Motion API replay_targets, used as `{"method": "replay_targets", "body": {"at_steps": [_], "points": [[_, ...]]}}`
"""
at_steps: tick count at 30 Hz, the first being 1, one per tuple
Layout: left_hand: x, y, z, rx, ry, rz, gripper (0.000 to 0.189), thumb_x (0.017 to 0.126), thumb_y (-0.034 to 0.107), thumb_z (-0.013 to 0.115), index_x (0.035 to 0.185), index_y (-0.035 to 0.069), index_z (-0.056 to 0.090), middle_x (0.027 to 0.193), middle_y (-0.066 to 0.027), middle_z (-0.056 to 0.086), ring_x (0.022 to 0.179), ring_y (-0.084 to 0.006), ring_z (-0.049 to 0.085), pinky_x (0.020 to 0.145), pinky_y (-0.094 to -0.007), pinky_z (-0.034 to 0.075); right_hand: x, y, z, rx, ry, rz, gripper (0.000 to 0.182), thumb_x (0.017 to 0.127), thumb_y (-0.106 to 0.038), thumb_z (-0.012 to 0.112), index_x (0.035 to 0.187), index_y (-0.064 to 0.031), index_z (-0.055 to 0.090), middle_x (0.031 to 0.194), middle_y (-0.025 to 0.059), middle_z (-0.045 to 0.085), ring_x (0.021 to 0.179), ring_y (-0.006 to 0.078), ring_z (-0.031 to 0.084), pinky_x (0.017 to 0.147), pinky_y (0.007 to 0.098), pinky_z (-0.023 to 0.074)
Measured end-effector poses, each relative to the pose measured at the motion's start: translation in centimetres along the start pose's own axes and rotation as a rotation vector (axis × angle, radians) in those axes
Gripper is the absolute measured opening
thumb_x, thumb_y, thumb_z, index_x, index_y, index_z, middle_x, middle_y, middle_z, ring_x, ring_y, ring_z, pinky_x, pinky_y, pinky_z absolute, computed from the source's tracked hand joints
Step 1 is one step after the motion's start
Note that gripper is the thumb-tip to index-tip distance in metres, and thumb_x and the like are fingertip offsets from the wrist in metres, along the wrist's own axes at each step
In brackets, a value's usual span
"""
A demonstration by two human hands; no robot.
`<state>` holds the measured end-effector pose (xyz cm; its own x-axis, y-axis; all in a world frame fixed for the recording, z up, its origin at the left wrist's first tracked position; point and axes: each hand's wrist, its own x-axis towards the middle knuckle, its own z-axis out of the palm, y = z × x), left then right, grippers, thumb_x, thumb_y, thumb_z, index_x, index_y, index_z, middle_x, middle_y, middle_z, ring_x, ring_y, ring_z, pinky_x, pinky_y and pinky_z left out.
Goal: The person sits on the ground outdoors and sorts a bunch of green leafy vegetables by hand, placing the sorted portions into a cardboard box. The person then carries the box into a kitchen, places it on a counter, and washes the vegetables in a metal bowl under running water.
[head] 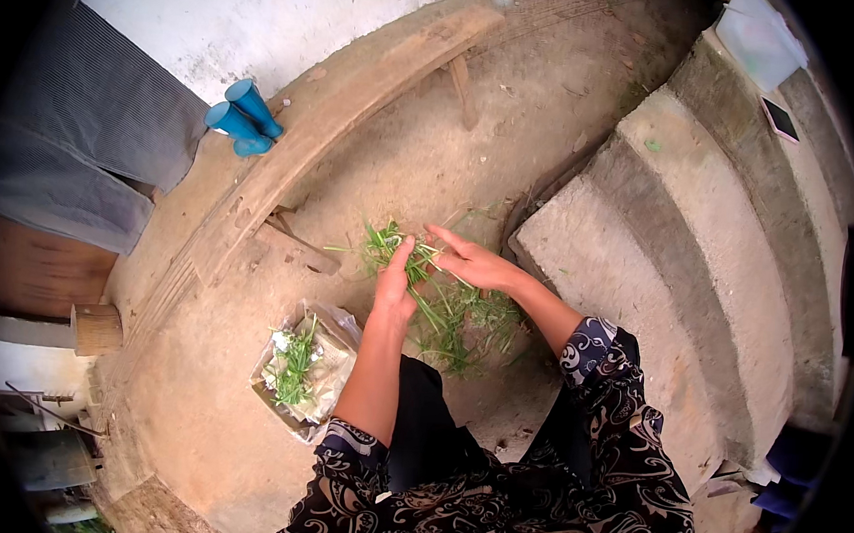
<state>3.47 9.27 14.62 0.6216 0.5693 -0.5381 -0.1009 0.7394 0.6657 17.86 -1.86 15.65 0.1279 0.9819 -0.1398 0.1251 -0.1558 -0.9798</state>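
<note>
A bunch of thin green plant stems is held up in front of me, with leaves spilling to the left. My left hand grips it, thumb laid along the top. Beside it, my right hand has its fingers extended at the bunch's right side; whether they pinch any stems is hard to tell. On the ground below and between my legs lies a loose heap of green plants. To the left of my left forearm stands a cardboard box lined with plastic, with trimmed greens and paper in it.
A long wooden bench curves across the upper left, with blue rubber boots behind it. Concrete steps rise on the right, bearing a translucent plastic bin and a dark-screened device. A wood stump stands far left.
</note>
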Motion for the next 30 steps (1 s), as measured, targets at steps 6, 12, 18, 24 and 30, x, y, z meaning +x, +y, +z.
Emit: {"method": "replay_targets", "body": {"at_steps": [6, 12, 18, 24, 30], "points": [[1.1, 0.5, -0.7, -0.247, 0.134, 0.056, 0.028, 0.089, 0.028, 0.068, 0.101, 0.007, 0.053, 0.079, -0.0021, 0.052, 0.073, -0.0163, 0.056, 0.061, -0.0305, 0.053, -5.1, 2.5, 1.8, 0.476, 0.004, 0.270, 0.036, 0.100, -0.030, 0.050, 0.125, -0.0043, 0.052, 0.082, -0.0003, 0.054, 0.066, 0.0074, 0.054, 0.063, 0.0244, 0.0438], [0.2, 0.5, 0.2, 0.005, 0.208, 0.062, 0.029, 0.087, 0.029, 0.072, 0.097, 0.007, 0.056, 0.078, -0.0041, 0.055, 0.060, -0.0149, 0.056, 0.050, -0.0307, 0.052, -6.7, 1.7, -0.1, 0.646, 0.105, 0.418, 0.023, 0.097, -0.025, 0.056, 0.089, -0.0038, 0.059, 0.060, -0.0096, 0.034, 0.050, 0.0025, 0.027, 0.044, 0.0219, 0.0215], [0.4, -1.1, 0.6, 0.526, 0.214, 0.358, 0.031, 0.085, 0.024, 0.074, 0.088, -0.003, 0.059, 0.081, -0.0094, 0.060, 0.059, -0.0171, 0.057, 0.052, -0.0319, 0.057, -4.6, -2.9, -1.9, 0.022, 0.174, 0.040, 0.024, 0.094, -0.023, 0.057, 0.085, -0.0005, 0.059, 0.057, 0.0028, 0.046, 0.050, 0.0139, 0.041, 0.048, 0.0311, 0.0335], [-0.6, -0.5, 0.8, 0.937, -0.001, 0.165, 0.036, 0.085, 0.033, 0.073, 0.087, 0.000, 0.059, 0.070, -0.0063, 0.058, 0.056, -0.0134, 0.056, 0.043, -0.0305, 0.046, -4.5, -8.8, -4.0, -0.600, 0.103, -0.123, 0.023, 0.092, -0.021, 0.057, 0.087, 0.0008, 0.061, 0.070, 0.0221, 0.058, 0.067, 0.0390, 0.055, 0.061, 0.0442, 0.0431], [-1.2, -0.1, 0.1, 0.758, -0.361, -0.066, 0.042, 0.083, 0.033, 0.075, 0.099, -0.002, 0.057, 0.074, -0.0082, 0.060, 0.063, -0.0162, 0.058, 0.048, -0.0305, 0.046, -4.0, -11.6, -5.3, -0.848, -0.005, -0.214, 0.023, 0.088, -0.023, 0.062, 0.085, 0.0003, 0.064, 0.071, 0.0204, 0.061, 0.072, 0.0402, 0.059, 0.064, 0.0464, 0.0453]]}}
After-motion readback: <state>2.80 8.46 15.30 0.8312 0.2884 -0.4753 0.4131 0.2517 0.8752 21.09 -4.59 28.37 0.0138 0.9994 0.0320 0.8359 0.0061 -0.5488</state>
